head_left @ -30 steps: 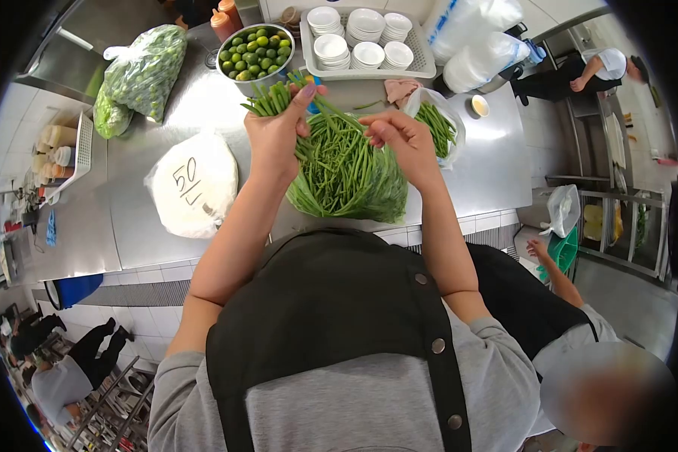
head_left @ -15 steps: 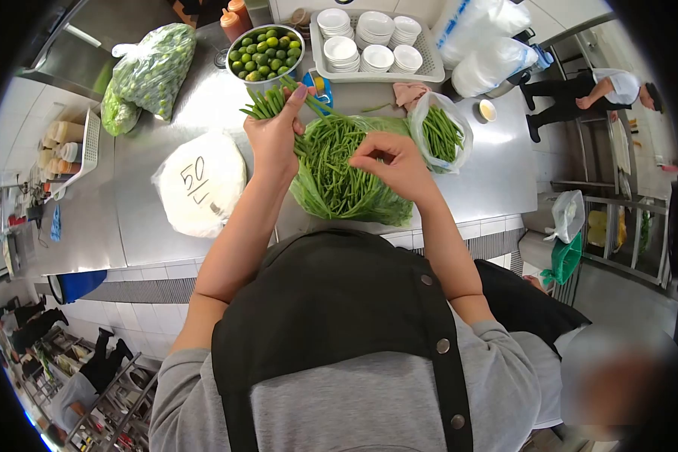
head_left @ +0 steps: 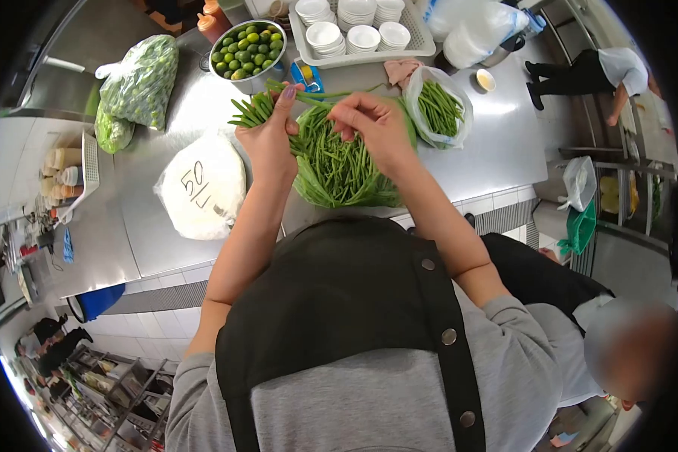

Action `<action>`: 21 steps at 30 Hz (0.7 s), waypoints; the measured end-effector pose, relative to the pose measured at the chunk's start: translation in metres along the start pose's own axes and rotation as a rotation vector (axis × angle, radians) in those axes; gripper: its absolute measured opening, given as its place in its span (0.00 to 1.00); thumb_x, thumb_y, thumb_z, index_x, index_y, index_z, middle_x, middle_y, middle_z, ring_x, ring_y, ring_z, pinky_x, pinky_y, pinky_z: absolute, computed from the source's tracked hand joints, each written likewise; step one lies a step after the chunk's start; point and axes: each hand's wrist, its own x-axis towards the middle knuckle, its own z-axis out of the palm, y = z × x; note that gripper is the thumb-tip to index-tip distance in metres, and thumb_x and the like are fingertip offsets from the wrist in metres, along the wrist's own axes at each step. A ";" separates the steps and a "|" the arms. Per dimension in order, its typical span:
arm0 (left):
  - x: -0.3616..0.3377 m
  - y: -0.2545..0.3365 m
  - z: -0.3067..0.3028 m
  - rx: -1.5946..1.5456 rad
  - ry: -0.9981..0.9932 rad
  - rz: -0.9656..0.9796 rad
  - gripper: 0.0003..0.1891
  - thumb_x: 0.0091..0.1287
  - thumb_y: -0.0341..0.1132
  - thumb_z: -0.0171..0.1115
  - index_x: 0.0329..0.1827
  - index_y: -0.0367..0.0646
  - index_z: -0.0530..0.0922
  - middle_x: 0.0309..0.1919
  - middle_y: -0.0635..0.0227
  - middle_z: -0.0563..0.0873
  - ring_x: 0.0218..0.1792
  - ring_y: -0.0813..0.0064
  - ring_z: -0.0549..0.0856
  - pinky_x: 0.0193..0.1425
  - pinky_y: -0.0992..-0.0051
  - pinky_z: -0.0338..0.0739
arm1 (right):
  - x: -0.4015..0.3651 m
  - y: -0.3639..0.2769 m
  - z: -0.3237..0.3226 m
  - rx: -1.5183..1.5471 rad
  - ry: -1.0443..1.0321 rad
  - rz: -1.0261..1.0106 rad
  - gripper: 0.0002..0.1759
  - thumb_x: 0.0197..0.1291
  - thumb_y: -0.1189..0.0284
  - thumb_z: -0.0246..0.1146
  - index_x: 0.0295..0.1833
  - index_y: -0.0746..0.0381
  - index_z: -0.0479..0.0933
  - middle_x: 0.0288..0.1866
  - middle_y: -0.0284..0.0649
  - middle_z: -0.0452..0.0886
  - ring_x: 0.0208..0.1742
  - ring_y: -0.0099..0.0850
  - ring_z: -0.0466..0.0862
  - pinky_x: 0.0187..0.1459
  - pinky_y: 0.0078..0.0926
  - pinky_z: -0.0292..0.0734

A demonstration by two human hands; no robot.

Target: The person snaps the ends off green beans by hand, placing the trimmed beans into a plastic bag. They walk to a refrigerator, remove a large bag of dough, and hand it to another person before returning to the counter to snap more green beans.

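My left hand [head_left: 270, 139] is closed around a bunch of green beans [head_left: 250, 111], their ends sticking out to the left. A few longer beans stretch from its thumb toward the right. My right hand [head_left: 377, 128] is pinched, fingertips pointing left, just above the open green plastic bag [head_left: 309, 190]. Whatever sits between those fingertips is too small to make out. Loose green beans [head_left: 337, 162] fill that bag beneath both hands. To its right, a white plastic bag [head_left: 465, 120] holds more green beans [head_left: 438, 108].
Behind stand a bowl of limes [head_left: 247, 54], a blue-and-yellow item [head_left: 306, 77] and a crate [head_left: 422, 47] of stacked white dishes. A white bag marked 50 [head_left: 203, 188] lies left; bagged greens [head_left: 139, 83] lie farther back. A small cup [head_left: 485, 80] stands right. Another person [head_left: 572, 339] is close at right.
My right hand has moved left and up, closer to my left hand, and its fingers have come together. My left hand keeps its bunch. The view has shifted slightly.
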 end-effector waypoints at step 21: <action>0.000 -0.027 -0.047 -0.230 -0.134 -0.493 0.14 0.75 0.33 0.63 0.58 0.35 0.74 0.43 0.58 0.86 0.43 0.62 0.89 0.49 0.66 0.88 | 0.021 0.064 -0.064 -1.383 -0.314 -0.166 0.10 0.51 0.85 0.61 0.39 0.63 0.82 0.44 0.44 0.81 0.50 0.45 0.80 0.52 0.40 0.77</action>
